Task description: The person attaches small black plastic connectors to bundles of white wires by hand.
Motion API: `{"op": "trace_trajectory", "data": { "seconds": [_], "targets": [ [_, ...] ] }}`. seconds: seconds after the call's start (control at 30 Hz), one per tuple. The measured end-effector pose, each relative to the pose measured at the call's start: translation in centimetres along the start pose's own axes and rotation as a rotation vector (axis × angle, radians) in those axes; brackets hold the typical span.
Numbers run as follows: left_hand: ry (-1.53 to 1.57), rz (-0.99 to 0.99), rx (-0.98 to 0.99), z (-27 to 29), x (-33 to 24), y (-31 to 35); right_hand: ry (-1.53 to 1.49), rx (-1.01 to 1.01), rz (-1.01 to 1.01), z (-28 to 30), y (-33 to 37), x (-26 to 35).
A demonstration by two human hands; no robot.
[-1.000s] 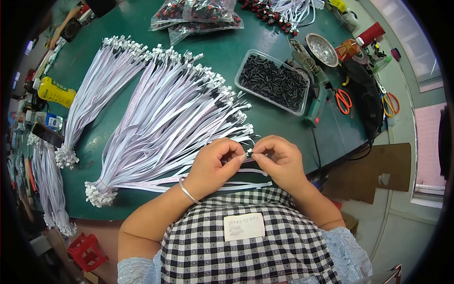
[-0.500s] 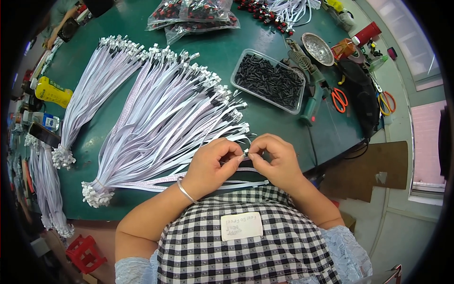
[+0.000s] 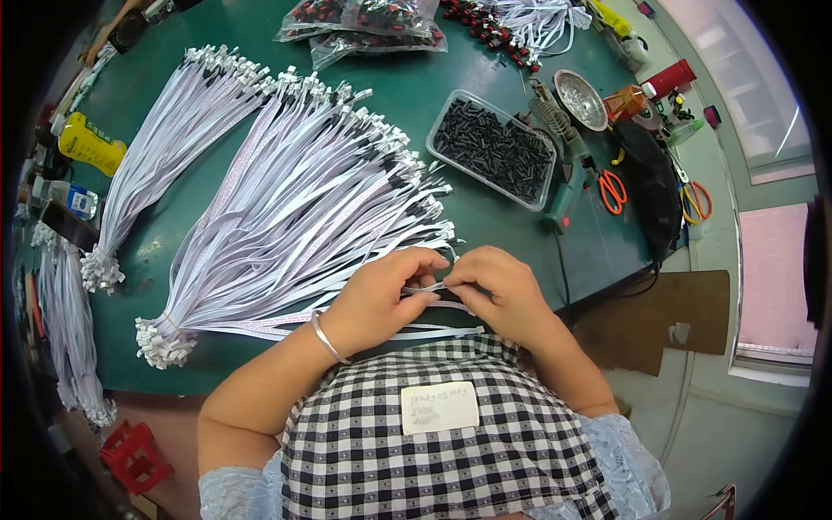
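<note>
Close to the table's front edge, my left hand (image 3: 381, 290) and my right hand (image 3: 498, 282) meet with fingertips pinched. Between them runs a thin white flat cable (image 3: 425, 289); its tip is mostly covered by my fingers. A large fanned bundle of white flat cables (image 3: 286, 208) spreads to the left, with white connectors and black sleeves at its far ends. A few of its strands pass under my left wrist. Beyond my right hand sits a clear plastic tub (image 3: 485, 185) full of short black tubes (image 3: 494, 147).
A second cable bundle (image 3: 173, 156) lies farther left, near a yellow bottle (image 3: 91, 145) and a phone (image 3: 69, 224). At right are a green-handled soldering iron (image 3: 565, 204), orange-handled scissors (image 3: 612, 192) and a metal bowl (image 3: 581, 100). Plastic bags (image 3: 373, 30) of red-and-black parts lie at the back.
The whole view has shifted slightly. The fingers of both hands have changed their hold: a small connector end showed between them before, and now a stretch of white cable does.
</note>
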State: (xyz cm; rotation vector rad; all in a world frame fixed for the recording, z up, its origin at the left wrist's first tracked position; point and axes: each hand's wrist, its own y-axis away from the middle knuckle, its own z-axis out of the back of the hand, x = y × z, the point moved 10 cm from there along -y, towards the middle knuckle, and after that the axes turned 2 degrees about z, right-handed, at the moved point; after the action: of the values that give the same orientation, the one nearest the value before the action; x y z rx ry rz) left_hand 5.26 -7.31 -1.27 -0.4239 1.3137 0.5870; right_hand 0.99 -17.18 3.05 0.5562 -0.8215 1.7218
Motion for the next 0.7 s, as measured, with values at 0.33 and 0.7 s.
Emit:
{"op": "trace_trajectory", "data": {
  "seconds": [0.33,0.7],
  "targets": [
    [-0.102,-0.032,-0.054,0.4,-0.5,0.1,0.031,0.095,0.171,-1.4,-1.0,1.8],
    [-0.391,-0.301,-0.202,1.7,-3.4,1.2,-0.041,0.007,0.026,-1.0,-0.2,0.8]
  ]
}}
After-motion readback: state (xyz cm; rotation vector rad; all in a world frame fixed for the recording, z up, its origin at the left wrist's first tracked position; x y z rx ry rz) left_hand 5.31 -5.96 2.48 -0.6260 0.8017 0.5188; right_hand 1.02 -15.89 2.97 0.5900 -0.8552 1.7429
